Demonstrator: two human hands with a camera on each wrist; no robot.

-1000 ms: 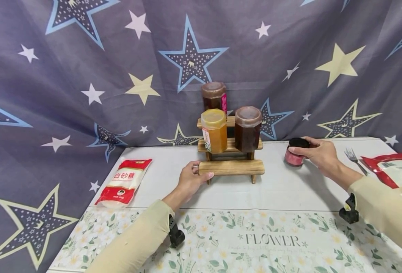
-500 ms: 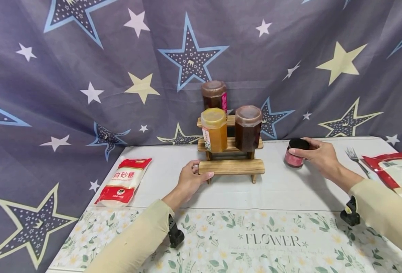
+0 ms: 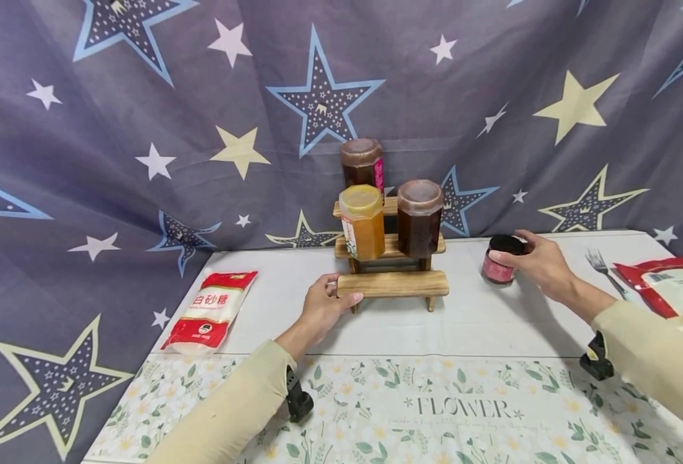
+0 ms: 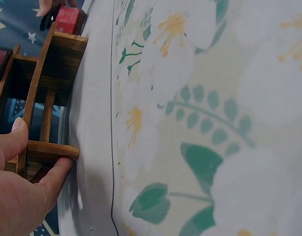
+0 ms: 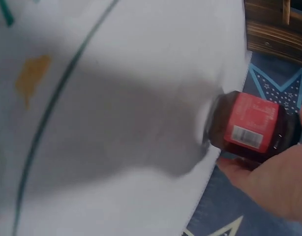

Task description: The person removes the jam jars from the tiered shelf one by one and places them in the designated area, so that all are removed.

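Observation:
My left hand [image 3: 322,307] grips the left end of the lowest step of a wooden tiered rack [image 3: 394,284], thumb on its front. In the left wrist view the fingers wrap the rack's leg and board. At the right, my right hand [image 3: 544,265] holds a small jar [image 5: 252,125] with a black lid and a pink-red label, thumb and fingers around its upper part. The jar's base is close over the white table. On the rack's middle step stand an amber jar [image 3: 366,225] and a dark brown jar [image 3: 419,222]; another dark jar [image 3: 360,162] stands on the top step.
A red and white sugar bag [image 3: 210,309] lies at the left. To the right are a fork [image 3: 605,270] and another red and white bag [image 3: 672,283]. A star-patterned curtain [image 3: 434,84] hangs right behind the table; a flower-print cloth [image 3: 388,406] covers its front.

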